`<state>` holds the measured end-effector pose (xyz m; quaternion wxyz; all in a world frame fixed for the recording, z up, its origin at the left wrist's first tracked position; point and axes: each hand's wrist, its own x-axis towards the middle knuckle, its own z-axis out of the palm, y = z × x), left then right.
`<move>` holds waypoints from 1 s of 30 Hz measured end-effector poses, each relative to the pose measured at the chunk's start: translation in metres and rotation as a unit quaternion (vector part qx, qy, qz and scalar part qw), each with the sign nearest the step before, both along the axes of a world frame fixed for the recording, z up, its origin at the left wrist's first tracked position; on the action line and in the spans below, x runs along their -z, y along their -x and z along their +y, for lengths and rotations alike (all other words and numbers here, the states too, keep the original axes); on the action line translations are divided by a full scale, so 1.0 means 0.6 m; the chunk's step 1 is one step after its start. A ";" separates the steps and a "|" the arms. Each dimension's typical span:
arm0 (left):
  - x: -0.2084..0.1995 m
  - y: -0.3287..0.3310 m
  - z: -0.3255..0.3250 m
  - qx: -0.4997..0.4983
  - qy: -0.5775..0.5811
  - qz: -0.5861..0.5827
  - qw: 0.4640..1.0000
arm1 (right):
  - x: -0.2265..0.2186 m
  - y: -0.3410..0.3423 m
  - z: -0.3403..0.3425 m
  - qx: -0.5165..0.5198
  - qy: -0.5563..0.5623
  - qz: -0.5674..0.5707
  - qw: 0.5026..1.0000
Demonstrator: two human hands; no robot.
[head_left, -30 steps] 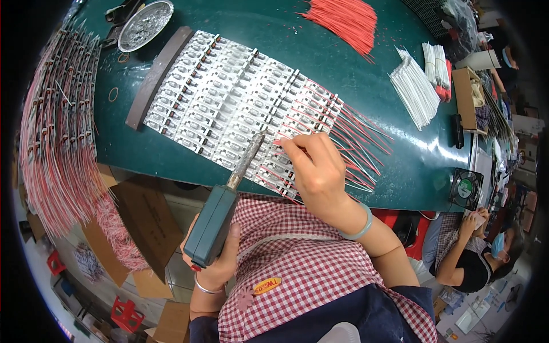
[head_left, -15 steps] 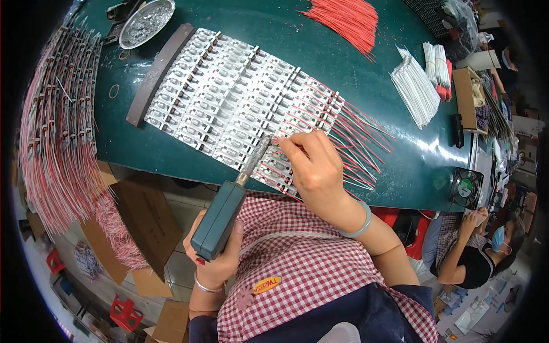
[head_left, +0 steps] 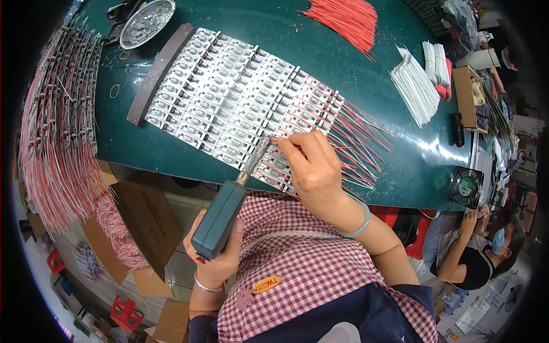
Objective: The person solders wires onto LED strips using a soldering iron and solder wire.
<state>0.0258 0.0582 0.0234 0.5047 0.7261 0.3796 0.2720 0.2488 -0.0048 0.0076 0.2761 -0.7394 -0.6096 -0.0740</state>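
Left grip [head_left: 222, 267] clasped green iron [head_left: 220, 217], tip [head_left: 266, 143] toward one o'clock; right grip [head_left: 313, 171] pinched narrow alongside, contents unclear, best held steady.

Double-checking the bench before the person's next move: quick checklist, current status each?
1. Tool secured: ok. The left hand is wrapped around the green-handled tool.
2. Tool tip at the work: ok. The metal tip is over the white board panel.
3. Fingers clear of tip: not ok. The right hand has its fingertips right beside it; contact unclear.
4. Wire pinched in right fingertips: cannot tell; the spot is too small.
5. Dark bar along the panel's left end: ok.
6. Loose red wires away from the tip: ok, at the table's far side.
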 end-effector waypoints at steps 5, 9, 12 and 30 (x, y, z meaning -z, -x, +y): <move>0.007 0.006 -0.006 -0.043 -0.030 -0.019 0.998 | -0.002 0.002 0.000 0.003 0.005 -0.001 1.000; 0.005 0.006 -0.006 -0.040 -0.034 -0.034 0.998 | 0.000 0.002 0.000 0.005 0.001 0.008 1.000; 0.011 0.016 -0.011 -0.040 -0.037 -0.027 0.998 | -0.003 0.006 -0.002 0.002 -0.013 0.018 1.000; 0.007 0.022 -0.009 -0.006 -0.036 0.006 0.999 | 0.005 0.015 -0.009 -0.003 -0.005 0.030 1.000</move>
